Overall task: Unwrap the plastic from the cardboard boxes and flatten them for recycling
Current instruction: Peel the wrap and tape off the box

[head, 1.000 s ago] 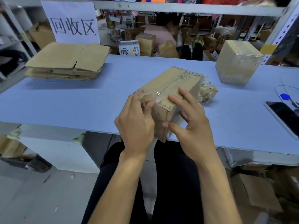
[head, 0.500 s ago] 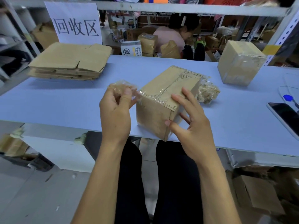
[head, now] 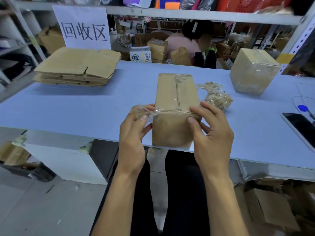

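Note:
A brown cardboard box [head: 175,92] wrapped in clear plastic lies at the near edge of the blue table [head: 68,108], its long side pointing away from me. My left hand [head: 134,133] pinches a loose strip of the plastic wrap [head: 143,110] pulled off the box's left side. My right hand [head: 211,133] grips the box's near right corner, thumb on the front face. A crumpled ball of removed plastic [head: 218,97] lies just right of the box. A second wrapped box [head: 254,70] stands at the far right.
A stack of flattened cardboard [head: 78,67] lies far left below a paper sign [head: 83,26]. A phone [head: 301,128] and a blue-tipped pen [head: 305,109] lie at the right edge. A person sits behind the shelf frame. More boxes lie on the floor.
The box has been turned so its long side points straight away from me. My left hand came back in beside the box with the peeled plastic strip; my right hand moved to the near corner.

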